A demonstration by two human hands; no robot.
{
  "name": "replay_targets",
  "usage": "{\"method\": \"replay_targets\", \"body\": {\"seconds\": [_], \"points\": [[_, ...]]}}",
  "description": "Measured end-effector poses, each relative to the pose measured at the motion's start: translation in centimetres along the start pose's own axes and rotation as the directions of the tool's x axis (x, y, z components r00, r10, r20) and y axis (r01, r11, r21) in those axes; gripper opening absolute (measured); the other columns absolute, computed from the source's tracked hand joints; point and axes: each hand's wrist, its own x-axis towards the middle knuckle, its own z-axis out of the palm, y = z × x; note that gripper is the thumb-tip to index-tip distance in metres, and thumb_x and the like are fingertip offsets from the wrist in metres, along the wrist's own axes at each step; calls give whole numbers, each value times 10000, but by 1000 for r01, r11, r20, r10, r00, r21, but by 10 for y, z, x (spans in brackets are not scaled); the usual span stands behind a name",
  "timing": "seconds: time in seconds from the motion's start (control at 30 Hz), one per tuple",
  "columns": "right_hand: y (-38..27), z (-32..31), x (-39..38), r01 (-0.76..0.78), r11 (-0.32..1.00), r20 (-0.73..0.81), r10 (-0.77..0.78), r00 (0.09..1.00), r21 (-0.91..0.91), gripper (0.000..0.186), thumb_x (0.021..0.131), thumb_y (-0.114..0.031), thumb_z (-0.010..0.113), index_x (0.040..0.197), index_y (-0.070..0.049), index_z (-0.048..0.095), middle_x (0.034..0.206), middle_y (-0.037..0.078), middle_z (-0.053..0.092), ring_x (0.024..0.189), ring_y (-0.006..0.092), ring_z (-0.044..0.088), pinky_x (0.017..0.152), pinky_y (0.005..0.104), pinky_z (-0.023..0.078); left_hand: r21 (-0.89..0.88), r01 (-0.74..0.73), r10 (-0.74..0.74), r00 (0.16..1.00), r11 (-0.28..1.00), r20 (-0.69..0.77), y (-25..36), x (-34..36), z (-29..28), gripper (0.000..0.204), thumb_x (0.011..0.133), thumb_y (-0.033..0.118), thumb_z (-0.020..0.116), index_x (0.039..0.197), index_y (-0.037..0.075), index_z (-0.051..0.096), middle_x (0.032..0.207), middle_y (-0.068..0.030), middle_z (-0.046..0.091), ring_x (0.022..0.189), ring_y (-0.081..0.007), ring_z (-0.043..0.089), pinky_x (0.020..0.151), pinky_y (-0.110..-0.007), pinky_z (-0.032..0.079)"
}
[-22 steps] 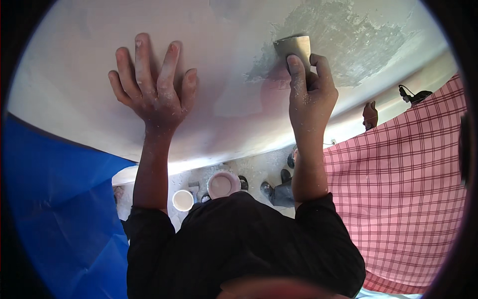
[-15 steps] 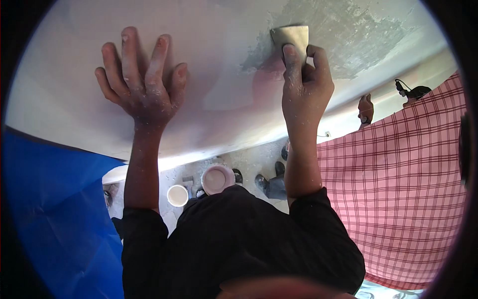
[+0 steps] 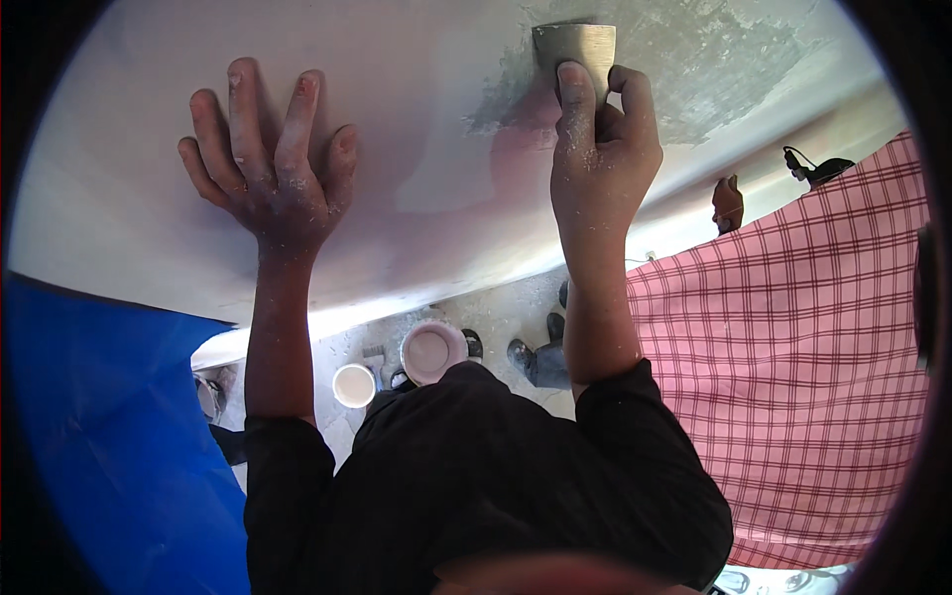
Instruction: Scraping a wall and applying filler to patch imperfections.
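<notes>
A pale wall [image 3: 416, 109] fills the upper part of the head view, with a rough grey patch [image 3: 684, 74] at upper right. My left hand [image 3: 273, 159] rests against the wall, fingers spread and dusted white, holding nothing. In my right hand [image 3: 607, 134] is a putty knife [image 3: 583, 45], gripped with the thumb along the near face of its blade. The blade's wide edge points up and lies at the left side of the grey patch. My fingers hide the knife's handle.
On the dusty floor stand a pinkish bucket [image 3: 433, 352] and a smaller white tub [image 3: 353, 386], with a flat brush [image 3: 374, 355] beside them. Blue sheeting [image 3: 109, 426] hangs at left, pink checked cloth [image 3: 783, 367] at right. Another person's hand [image 3: 728, 205] touches the wall at far right.
My right hand has slid the putty knife a little way up the wall. My left hand stays spread on the wall, slightly further left in view.
</notes>
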Motion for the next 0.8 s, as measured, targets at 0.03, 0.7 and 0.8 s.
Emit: {"method": "replay_targets", "body": {"seconds": [0.03, 0.7, 0.8], "points": [[0, -1, -3, -3, 1000, -1, 3, 1000, 2, 217, 953, -200, 649, 926, -25, 523, 594, 105, 584, 509, 110, 560, 475, 264, 413, 0, -3, 3, 1000, 1000, 2, 0, -1, -1, 428, 963, 518, 492, 1295, 256, 555, 1451, -117, 468, 1384, -375, 345, 1138, -533, 147], [7, 0, -9, 21, 1000, 38, -22, 999, 15, 280, 966, -280, 638, 953, -14, 549, 566, 53, 587, 517, 50, 476, 470, 237, 354, 32, -54, 49, 989, 998, 138, 1, -17, -14, 501, 950, 467, 539, 1358, 180, 495, 1516, -147, 371, 1432, -387, 252, 1145, -576, 102], [1, 0, 1, -38, 998, 21, 37, 999, 52, 281, 966, -281, 638, 950, -17, 545, 569, 53, 580, 520, 43, 466, 471, 237, 344, -3, 6, -5, 990, 1000, 142, 4, -31, -17, 483, 961, 477, 512, 1374, 226, 499, 1499, -102, 410, 1438, -366, 264, 1162, -574, 71]]}}
